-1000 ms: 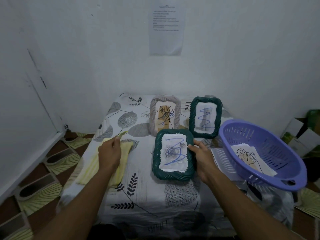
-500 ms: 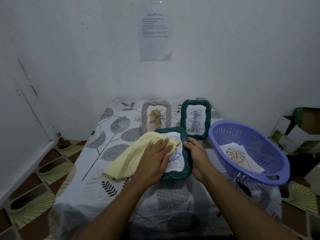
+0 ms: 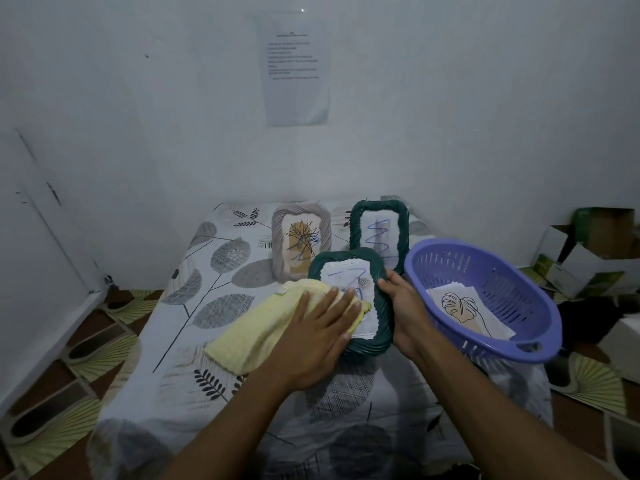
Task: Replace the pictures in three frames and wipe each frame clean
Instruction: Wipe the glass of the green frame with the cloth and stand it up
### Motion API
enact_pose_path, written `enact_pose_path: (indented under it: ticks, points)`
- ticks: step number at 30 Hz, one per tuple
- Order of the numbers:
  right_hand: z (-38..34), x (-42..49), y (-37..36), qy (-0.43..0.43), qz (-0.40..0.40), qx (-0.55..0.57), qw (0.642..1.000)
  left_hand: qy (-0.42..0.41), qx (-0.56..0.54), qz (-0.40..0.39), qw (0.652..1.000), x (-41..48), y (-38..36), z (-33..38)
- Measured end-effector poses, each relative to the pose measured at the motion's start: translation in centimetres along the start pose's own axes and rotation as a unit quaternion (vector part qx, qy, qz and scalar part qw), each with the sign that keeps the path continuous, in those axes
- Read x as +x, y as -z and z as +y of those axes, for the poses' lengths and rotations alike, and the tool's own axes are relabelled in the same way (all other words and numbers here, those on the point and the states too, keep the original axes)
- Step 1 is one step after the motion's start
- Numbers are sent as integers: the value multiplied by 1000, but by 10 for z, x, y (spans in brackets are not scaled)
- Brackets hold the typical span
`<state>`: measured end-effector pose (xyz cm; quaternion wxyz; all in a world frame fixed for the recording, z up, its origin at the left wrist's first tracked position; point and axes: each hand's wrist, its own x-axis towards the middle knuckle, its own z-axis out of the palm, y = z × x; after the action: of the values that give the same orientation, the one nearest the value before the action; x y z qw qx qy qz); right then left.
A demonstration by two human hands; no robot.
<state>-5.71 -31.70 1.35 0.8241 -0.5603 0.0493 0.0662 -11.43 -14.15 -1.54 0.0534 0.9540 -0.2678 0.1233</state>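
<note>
A dark green woven frame point(image 3: 380, 308) lies flat on the table with a blue scribble picture inside. My left hand point(image 3: 311, 337) presses a yellow cloth point(image 3: 256, 327) onto the frame's left half with straight fingers. My right hand point(image 3: 403, 311) grips the frame's right edge. Behind it stand a grey woven frame point(image 3: 278, 237) with a plant drawing and a second green frame point(image 3: 403, 230) with a blue zigzag.
A purple plastic basket point(image 3: 540, 306) at the right holds loose sheets, a leaf drawing point(image 3: 462, 311) on top. The table wears a leaf-print cloth point(image 3: 214, 265) and stands against a white wall. Cardboard boxes point(image 3: 588, 261) sit on the floor at the right.
My left hand carried the yellow cloth from the table's left side onto the flat green frame and now presses it further across the picture. My right hand kept its hold on the frame.
</note>
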Motion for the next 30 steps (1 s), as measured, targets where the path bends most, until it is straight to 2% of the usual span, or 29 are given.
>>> enact_pose_path:
  ticks: [7, 13, 18, 24, 30]
  points:
    - [-4, -9, -6, 10, -45, 4, 999, 86, 28, 50, 995, 30, 17, -9]
    - [-10, -2, 1, 23, 16, 12, 1000, 12, 29, 40, 999, 2, 4, 7]
    - [0, -16, -12, 3, -24, 22, 999, 84, 52, 77, 992, 23, 18, -13]
    - [-12, -5, -10, 25, 9, 18, 999, -5, 22, 61, 998, 11, 20, -5]
    - [-3, -14, -15, 14, -31, 19, 999, 32, 14, 127, 991, 26, 27, -20]
